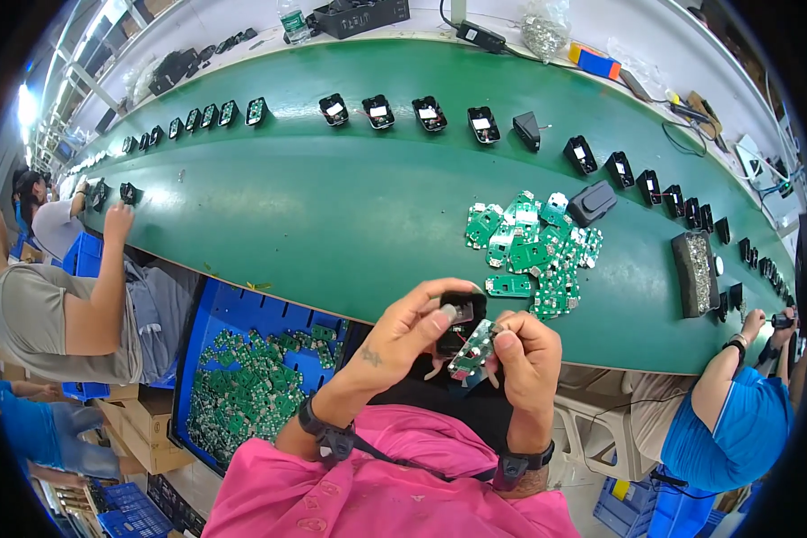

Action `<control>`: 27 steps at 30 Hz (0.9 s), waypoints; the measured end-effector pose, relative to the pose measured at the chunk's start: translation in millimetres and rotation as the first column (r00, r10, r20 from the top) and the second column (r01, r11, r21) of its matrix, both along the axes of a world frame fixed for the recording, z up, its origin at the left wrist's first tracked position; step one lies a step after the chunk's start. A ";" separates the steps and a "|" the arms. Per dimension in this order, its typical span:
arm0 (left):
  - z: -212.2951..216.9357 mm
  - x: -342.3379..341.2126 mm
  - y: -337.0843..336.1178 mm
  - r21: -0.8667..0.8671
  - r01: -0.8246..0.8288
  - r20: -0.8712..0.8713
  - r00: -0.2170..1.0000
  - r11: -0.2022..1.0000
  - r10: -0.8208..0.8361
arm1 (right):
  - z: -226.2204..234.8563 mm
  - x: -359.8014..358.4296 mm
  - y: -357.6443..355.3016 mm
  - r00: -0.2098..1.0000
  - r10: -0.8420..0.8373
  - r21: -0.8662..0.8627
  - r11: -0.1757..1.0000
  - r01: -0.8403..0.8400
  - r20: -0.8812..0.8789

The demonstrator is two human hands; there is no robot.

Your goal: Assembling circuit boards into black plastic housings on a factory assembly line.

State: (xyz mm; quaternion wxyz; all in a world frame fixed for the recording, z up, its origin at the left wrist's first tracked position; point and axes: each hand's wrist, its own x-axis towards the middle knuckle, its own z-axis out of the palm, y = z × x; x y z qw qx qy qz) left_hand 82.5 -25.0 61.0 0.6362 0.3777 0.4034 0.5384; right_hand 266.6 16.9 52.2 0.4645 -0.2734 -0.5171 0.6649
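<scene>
The left hand [412, 327] is closed around a small black plastic housing [462, 316], thumb and fingers pinching its upper edge, at the near edge of the green conveyor belt [332, 215]. The housing is boxy and dark, with a pale patch showing on its face where the thumb presses. Just to its right, the right hand [524, 354] is clamped on a small green circuit board [473, 351], held tilted, its lower end pointing down and to the left. The board is narrow, studded with silvery solder points and small parts, and its upper end touches the housing or lies right against it; the exact seating is hidden by the fingers. Both wrists wear dark straps, and the pink sleeves come in from the near edge.

Beyond the hands, on the belt, lies a loose pile of green circuit boards [533, 247], with a black housing [592, 203] lying at its far right corner. Farther off, a curved row of open black housings [430, 114] runs along the belt from left to right. To the near left, below the belt, a blue bin [233, 314] holds many more green boards. A dark tray of small metal parts [695, 273] sits on the belt to the right. Other people work at both ends: one in grey at the left [54, 314], one in blue at the right [726, 421].
</scene>
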 end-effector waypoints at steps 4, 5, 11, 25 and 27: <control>14.5 10.8 -3.6 0.095 0.047 -0.053 0.998 0.994 -0.042 | 8.2 2.4 3.0 0.998 -0.045 -0.040 0.998 0.047 0.048; 12.3 12.6 -4.3 0.096 0.046 -0.056 0.998 0.994 -0.041 | 7.9 1.9 3.0 0.998 -0.044 -0.039 0.998 0.045 0.046; 2.5 18.8 -0.6 0.340 -0.066 -0.514 0.822 0.938 0.245 | 9.2 -7.1 -9.1 0.986 -0.121 -0.023 0.992 0.124 0.114; 10.7 13.1 -1.6 0.075 0.019 -0.210 0.978 0.997 -0.003 | 0.4 -4.8 -15.6 0.843 -0.325 0.191 0.944 0.267 0.428; 6.9 16.1 0.1 0.109 0.002 -0.380 0.924 0.994 0.040 | -1.4 -6.6 -16.3 0.814 -0.354 0.245 0.932 0.267 0.460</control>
